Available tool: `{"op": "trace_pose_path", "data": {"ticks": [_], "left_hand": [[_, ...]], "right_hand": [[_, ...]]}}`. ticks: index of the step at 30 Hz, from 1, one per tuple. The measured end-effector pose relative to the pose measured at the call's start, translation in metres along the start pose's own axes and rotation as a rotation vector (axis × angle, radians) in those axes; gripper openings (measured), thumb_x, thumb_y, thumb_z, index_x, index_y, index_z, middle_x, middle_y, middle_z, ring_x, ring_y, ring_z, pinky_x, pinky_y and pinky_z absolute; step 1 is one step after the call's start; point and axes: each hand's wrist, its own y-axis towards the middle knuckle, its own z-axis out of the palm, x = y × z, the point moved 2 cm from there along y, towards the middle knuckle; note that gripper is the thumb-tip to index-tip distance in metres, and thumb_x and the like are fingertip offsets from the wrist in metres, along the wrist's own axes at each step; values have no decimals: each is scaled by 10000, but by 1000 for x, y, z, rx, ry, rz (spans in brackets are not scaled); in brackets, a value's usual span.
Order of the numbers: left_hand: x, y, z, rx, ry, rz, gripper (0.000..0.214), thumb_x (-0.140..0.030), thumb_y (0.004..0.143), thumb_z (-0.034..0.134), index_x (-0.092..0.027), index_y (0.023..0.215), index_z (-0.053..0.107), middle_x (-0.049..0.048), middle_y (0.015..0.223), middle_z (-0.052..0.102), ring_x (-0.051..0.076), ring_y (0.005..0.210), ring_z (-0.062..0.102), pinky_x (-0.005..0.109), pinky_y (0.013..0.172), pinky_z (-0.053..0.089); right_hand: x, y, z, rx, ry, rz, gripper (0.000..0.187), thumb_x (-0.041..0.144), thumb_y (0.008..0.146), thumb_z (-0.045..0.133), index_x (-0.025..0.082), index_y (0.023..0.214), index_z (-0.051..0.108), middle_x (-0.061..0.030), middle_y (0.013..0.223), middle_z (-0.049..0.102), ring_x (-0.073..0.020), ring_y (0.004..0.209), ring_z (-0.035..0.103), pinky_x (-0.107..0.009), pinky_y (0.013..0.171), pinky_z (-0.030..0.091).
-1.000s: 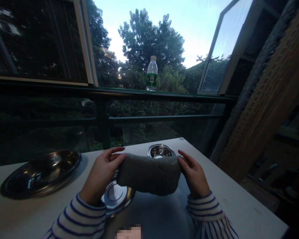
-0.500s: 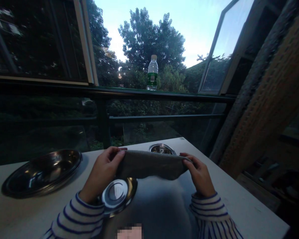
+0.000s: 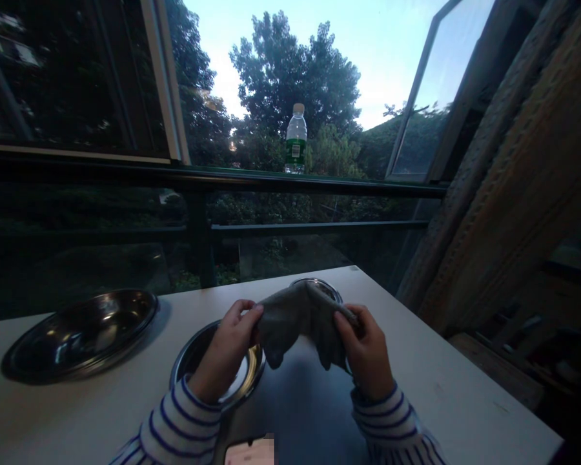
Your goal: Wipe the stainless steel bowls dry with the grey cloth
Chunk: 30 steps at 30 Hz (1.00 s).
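A grey cloth (image 3: 288, 321) hangs in the air between my two hands, folded over at its middle so that both halves droop. My left hand (image 3: 230, 349) pinches its left end between thumb and fingers. At the other end my right hand (image 3: 365, 349) grips the cloth's edge. Under my left wrist sits a shiny metal bowl (image 3: 188, 355), partly covered by the hand. Behind the cloth, a smaller metal bowl (image 3: 336, 294) shows only its rim.
A large metal basin (image 3: 77, 336) stands on the left of the white table (image 3: 445, 374). At the bottom edge lies a phone-like object (image 3: 249, 453), partly blurred out. A water bottle (image 3: 296, 142) stands on the window rail (image 3: 252, 179). Curtains (image 3: 489, 187) hang at right.
My hands have come closer together. The cloth, stretched nearly straight before, now folds in the middle and sags at both sides. More of the metal bowl by my left hand shows.
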Motion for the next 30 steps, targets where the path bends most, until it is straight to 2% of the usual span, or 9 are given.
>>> {"op": "trace_pose_path", "data": {"ticks": [3,5,10,13,16,19,21,26,30], "left_hand": [[3,-6,10,99,-82,-5,169,-319,730,584,-164,773,531,-47,607,545,92,560,501,190,506,385],[6,-9,15,182,-162,-32,234,-328,732,603,-152,879,553,-11,705,609,108,618,550,211,564,427],[8,-4,13,240,-252,-35,419,-230,685,671,-105,1063,538,88,882,684,178,780,629,270,705,467],[4,-1,6,202,-232,-51,341,-166,677,650,-86,1004,590,92,849,701,193,756,645,261,665,474],[-3,-3,4,230,-266,-75,282,-162,702,625,-100,977,623,82,850,706,188,738,653,257,660,484],[-5,-6,4,271,-335,-85,288,-173,730,612,-147,1017,613,61,900,703,178,775,656,251,676,494],[-5,-7,4,271,-337,-94,314,-193,746,604,-177,1059,592,51,924,699,173,794,657,247,673,498],[0,-5,1,315,-181,-140,534,-256,715,655,-183,1212,474,71,886,704,187,753,668,292,692,506],[2,-2,-3,357,-60,-153,564,-184,690,658,-147,1213,451,70,801,701,190,671,660,311,635,509]], "right_hand": [[8,-16,19,152,-26,-244,194,289,822,523,191,979,583,-60,934,661,-185,822,620,-285,697,497],[15,-26,31,271,-73,-438,256,190,830,492,204,1079,553,-83,1122,607,-207,1026,559,-343,853,464],[21,-40,43,489,-253,-691,457,88,765,488,218,1203,516,-69,1261,526,-234,1199,414,-421,963,400],[12,-32,35,336,-149,-590,410,109,775,502,244,1159,554,-62,1238,545,-229,1174,454,-432,979,383],[-6,-16,24,139,147,-196,473,216,773,582,237,1234,479,-92,1281,502,-258,1185,453,-455,964,390],[-18,-7,24,241,546,200,670,328,716,660,214,1305,363,-115,1244,536,-278,1126,515,-449,911,436],[-17,-6,27,326,686,326,684,333,688,685,188,1279,372,-114,1166,593,-280,1071,557,-452,915,430],[-8,-8,24,203,576,285,581,266,666,703,185,1176,437,-80,1033,654,-258,969,605,-420,855,469],[-7,-11,16,128,292,60,444,257,728,646,207,1132,468,-71,1013,644,-227,899,618,-377,786,495]]}}
